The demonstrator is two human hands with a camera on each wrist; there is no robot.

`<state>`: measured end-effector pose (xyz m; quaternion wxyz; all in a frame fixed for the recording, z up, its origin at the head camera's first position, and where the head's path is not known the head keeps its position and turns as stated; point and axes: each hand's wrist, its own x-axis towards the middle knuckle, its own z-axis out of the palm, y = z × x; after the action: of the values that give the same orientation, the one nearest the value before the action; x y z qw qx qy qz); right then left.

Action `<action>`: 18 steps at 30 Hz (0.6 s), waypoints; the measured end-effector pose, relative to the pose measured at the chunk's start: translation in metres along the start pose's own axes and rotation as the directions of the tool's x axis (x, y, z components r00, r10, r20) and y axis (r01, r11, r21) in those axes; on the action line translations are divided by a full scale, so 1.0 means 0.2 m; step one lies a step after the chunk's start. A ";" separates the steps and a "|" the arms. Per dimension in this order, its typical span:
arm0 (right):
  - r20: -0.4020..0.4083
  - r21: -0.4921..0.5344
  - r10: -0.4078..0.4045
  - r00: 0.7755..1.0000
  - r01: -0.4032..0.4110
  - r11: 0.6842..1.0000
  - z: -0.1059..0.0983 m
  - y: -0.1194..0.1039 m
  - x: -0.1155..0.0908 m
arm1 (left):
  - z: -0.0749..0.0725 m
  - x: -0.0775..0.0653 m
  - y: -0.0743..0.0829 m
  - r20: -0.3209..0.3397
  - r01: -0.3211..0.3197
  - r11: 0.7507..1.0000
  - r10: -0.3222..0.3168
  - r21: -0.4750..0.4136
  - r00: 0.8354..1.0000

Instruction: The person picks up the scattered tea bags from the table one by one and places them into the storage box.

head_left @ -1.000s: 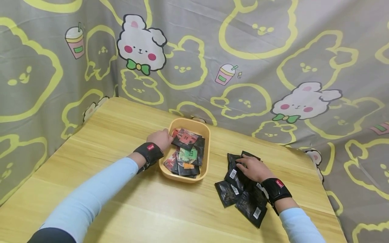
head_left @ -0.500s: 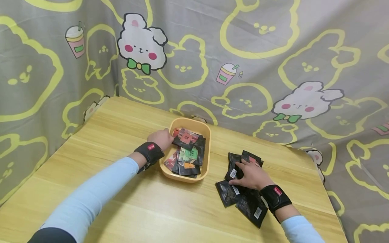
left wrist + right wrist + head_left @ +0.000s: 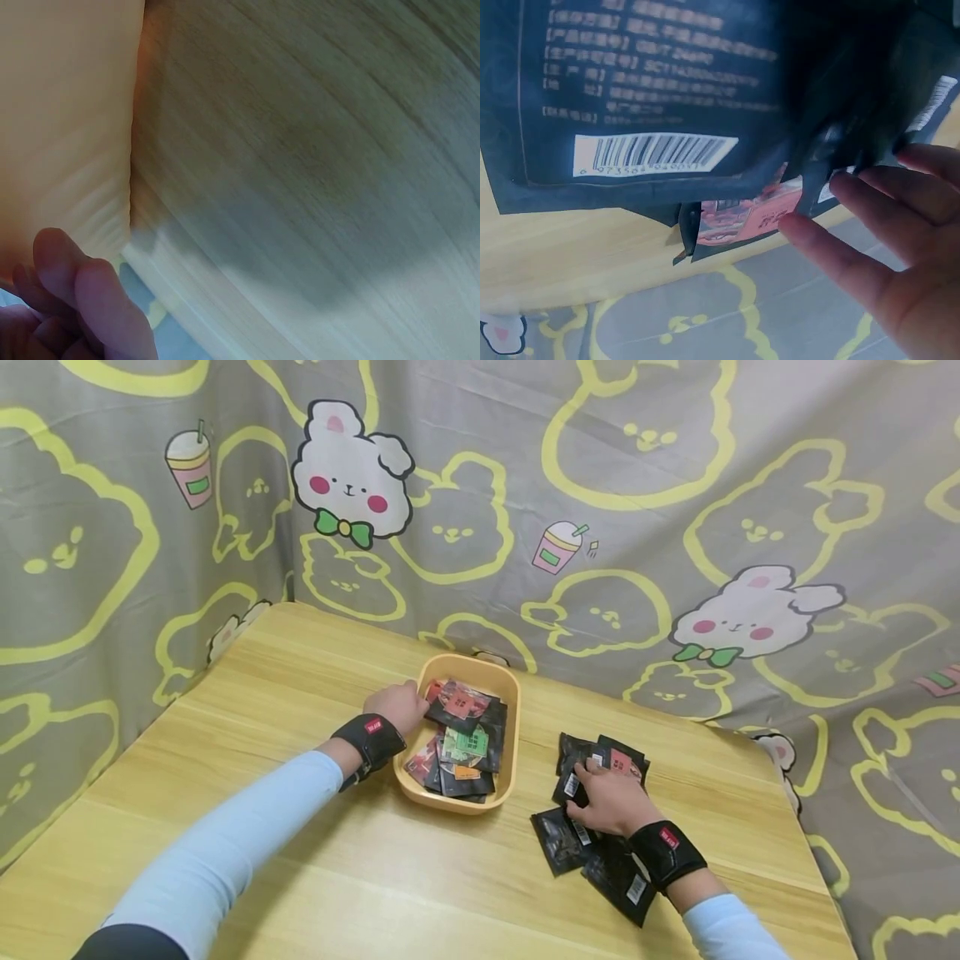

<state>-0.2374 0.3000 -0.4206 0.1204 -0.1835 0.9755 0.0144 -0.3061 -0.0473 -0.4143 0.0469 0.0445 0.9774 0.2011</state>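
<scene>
A yellow-orange plastic basket (image 3: 405, 789) holds several flat sachets, black with red, green and orange labels, such as the green-labelled sachet (image 3: 470, 742). My left hand (image 3: 396, 706) grips the basket's left rim; the left wrist view shows its curled fingers against the ribbed wall. To the right, several black sachets (image 3: 558, 839) lie in a loose pile, mostly barcode side up. My right hand (image 3: 615, 802) is over this pile, fingers spread and fairly straight, fingertips touching the sachets. Beside them a red-labelled sachet (image 3: 742, 217) shows its printed face. The right thumb is hidden in the right wrist view.
Everything rests on a light wood-grain table (image 3: 315, 860). A grey curtain (image 3: 465, 527) with yellow outlines and cartoon rabbits hangs along the table's back and sides. The basket stands near the back edge.
My right hand has shifted slightly toward me and left over the pile, uncovering the red-labelled sachet at the back. The upper sachets have shifted a little. My left hand stays on the basket.
</scene>
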 end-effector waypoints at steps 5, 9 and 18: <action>0.042 0.061 0.033 0.999 -0.036 0.997 0.00 0.00 0.02 | 0.00 0.00 0.00 -0.001 -0.006 1.000 0.006 -0.002 1.000; 0.063 0.093 0.032 0.997 -0.038 0.995 -0.01 0.01 0.03 | 0.00 0.00 0.00 0.000 -0.006 1.000 0.006 -0.001 1.000; 0.028 0.044 -0.006 1.000 0.005 0.999 0.01 -0.02 0.02 | -0.01 0.00 0.01 0.007 0.008 1.000 -0.008 -0.002 1.000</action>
<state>-0.2397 0.2955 -0.4241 0.1383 -0.1832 0.9733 -0.0050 -0.3062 -0.0465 -0.4128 0.0512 0.0413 0.9773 0.2016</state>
